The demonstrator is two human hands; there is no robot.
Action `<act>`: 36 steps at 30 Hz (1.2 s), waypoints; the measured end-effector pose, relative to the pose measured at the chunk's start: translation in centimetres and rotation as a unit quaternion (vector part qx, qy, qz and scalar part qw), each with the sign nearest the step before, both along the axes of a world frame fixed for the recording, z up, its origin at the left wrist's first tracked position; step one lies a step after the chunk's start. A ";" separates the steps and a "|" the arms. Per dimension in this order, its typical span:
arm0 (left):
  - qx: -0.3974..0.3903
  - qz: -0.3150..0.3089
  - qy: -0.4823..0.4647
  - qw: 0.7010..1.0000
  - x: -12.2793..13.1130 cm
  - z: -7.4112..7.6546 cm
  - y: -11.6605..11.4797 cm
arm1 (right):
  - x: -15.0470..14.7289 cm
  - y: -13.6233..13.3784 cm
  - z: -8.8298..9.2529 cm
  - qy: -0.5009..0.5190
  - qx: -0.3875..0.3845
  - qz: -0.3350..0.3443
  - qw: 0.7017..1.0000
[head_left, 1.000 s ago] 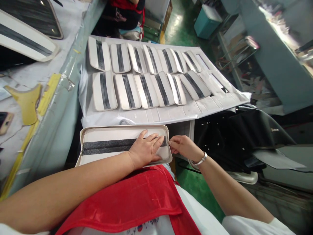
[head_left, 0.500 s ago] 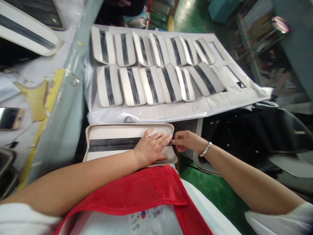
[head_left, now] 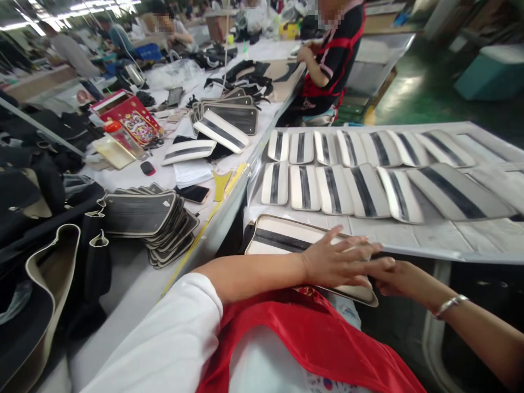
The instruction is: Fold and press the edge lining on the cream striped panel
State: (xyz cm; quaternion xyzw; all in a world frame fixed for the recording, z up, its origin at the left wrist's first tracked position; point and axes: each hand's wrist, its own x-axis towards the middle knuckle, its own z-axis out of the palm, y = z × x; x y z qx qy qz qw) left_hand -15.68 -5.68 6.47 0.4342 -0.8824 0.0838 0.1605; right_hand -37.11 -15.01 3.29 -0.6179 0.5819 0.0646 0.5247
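A pale rectangular panel with a raised rim and a dark lengthwise stripe lies over my lap, against the red apron. Flat across its right part rests my left hand, fingers spread. My right hand, with a metal bracelet at the wrist, is at the panel's right end, its fingers closed beside the left fingertips. What they pinch, if anything, is hidden. Just beyond, two rows of similar striped panels cover much of a light-topped table.
On the left bench stand a stack of dark panels, a phone and a yellow template-like piece. Black bags crowd the near left. A person sits at the bench beyond the table; other people are farther back.
The view has swung left and up, bringing the bench and other people into sight. My left hand still lies on the panel; my right hand stays at its right end.
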 end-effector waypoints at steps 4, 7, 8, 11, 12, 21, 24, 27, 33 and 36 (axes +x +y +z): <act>-0.010 0.231 0.288 0.929 7.6 1.7 1.8 | 0.1 0.8 0.7 -0.005 0.039 -0.024 0.999; 0.117 0.394 0.459 0.788 14.3 -0.7 4.5 | -0.1 0.8 0.6 -0.023 0.062 -0.024 0.998; 0.207 0.403 0.506 0.734 15.9 -2.1 5.5 | -0.1 0.8 0.6 -0.026 0.068 -0.019 0.997; 0.409 0.331 0.630 0.571 18.0 -5.8 7.5 | -0.1 0.4 0.5 -0.017 0.090 -0.002 0.996; 0.434 0.307 0.657 0.535 18.0 -6.6 7.7 | -0.1 0.3 0.5 -0.014 0.100 0.002 0.995; 0.448 0.338 0.566 0.604 17.0 -5.8 6.0 | 0.1 -1.2 -0.2 0.009 0.131 0.022 0.991; 0.439 0.342 0.532 0.638 17.3 -6.0 5.8 | -0.1 -1.3 -0.6 -0.022 0.119 0.018 0.992; 0.437 0.345 0.481 0.678 17.7 -5.7 5.8 | -0.4 -1.0 -0.4 -0.024 0.095 0.022 0.995; 0.293 0.306 0.300 0.855 15.7 -1.6 2.7 | 0.7 -1.2 2.2 0.009 -0.183 0.120 0.976; 0.217 0.197 0.189 0.937 12.2 -0.5 -0.8 | 3.8 -1.6 2.7 -0.030 -0.422 0.175 0.889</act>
